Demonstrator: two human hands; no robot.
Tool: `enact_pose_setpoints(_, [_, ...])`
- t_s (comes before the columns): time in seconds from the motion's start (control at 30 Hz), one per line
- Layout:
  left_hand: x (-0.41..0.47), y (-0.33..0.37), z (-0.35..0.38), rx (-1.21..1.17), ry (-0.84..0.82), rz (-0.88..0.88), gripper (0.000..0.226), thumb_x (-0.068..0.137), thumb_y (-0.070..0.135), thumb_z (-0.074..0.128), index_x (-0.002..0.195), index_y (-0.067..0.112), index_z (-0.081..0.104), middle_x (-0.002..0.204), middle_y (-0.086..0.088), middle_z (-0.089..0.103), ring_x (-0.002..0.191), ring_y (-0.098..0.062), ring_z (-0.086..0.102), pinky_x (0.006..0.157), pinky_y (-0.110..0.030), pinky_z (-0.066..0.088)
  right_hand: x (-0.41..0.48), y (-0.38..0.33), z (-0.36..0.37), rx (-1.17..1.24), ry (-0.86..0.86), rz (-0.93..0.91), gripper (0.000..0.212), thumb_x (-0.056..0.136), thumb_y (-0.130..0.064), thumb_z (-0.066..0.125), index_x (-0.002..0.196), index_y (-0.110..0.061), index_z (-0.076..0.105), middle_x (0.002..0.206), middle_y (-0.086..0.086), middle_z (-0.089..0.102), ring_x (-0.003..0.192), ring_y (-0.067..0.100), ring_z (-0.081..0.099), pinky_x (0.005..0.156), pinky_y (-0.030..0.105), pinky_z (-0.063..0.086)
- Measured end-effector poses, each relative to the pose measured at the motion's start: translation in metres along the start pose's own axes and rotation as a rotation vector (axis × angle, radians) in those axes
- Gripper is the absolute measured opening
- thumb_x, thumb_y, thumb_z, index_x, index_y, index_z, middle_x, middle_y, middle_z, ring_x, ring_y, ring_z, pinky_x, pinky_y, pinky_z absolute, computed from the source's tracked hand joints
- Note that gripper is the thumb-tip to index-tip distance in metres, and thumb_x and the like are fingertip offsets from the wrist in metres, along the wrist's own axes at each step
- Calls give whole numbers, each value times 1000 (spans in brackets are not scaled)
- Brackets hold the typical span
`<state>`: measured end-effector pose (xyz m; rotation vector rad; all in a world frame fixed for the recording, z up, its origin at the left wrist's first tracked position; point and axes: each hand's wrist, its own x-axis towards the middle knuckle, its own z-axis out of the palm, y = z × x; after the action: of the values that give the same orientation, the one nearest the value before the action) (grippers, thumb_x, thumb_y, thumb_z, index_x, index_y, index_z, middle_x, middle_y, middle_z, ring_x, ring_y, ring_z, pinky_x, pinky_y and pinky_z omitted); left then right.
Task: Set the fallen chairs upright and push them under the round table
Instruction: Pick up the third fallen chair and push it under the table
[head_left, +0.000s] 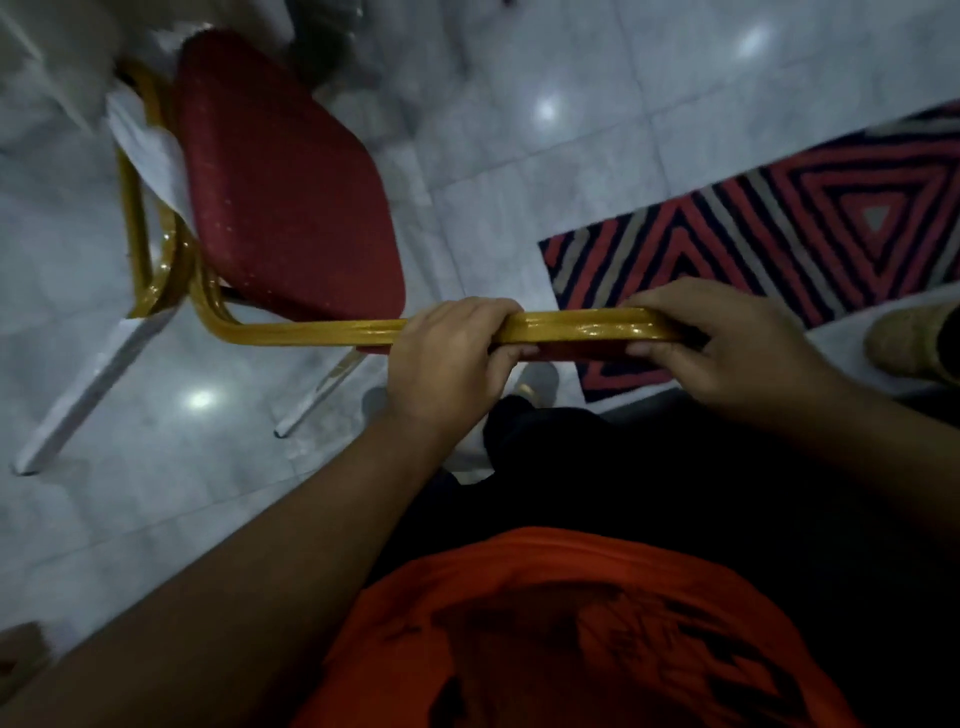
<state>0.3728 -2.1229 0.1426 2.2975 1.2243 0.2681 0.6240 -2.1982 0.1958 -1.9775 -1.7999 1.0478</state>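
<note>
A chair with a red padded seat and a gold metal frame stands upright on its legs on the pale tiled floor, seen from above. Its gold top rail runs across the middle of the view. My left hand grips the rail left of its middle. My right hand grips the rail's right end. Two white-wrapped legs reach the floor at the left. The round table is not clearly in view.
A rug with red, dark and grey zigzag stripes lies on the floor to the right. A white shape sits at the top left, blurred. A tan object is at the right edge. Open tile lies beyond the seat.
</note>
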Motion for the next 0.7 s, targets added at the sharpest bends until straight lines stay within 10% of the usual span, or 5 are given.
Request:
enact_pose_setpoints(0.4, [-118, -65, -137, -71, 224, 153, 29, 98, 34, 61, 117, 13, 69, 106, 1, 70, 94, -17, 63, 80, -29, 51, -4, -212, 41, -317, 167, -434, 40, 89, -53, 61, 111, -24, 75, 97, -8, 74, 84, 16, 68, 68, 39, 52])
enact_pose_setpoints(0.7, [-272, -189, -206, -160, 351, -76, 36, 90, 16, 61, 125, 8, 60, 117, -9, 68, 110, -18, 62, 98, -22, 49, 1, -390, 168, -441, 158, -732, 29, 88, -47, 72, 109, -29, 76, 98, -10, 76, 86, 17, 71, 66, 32, 31])
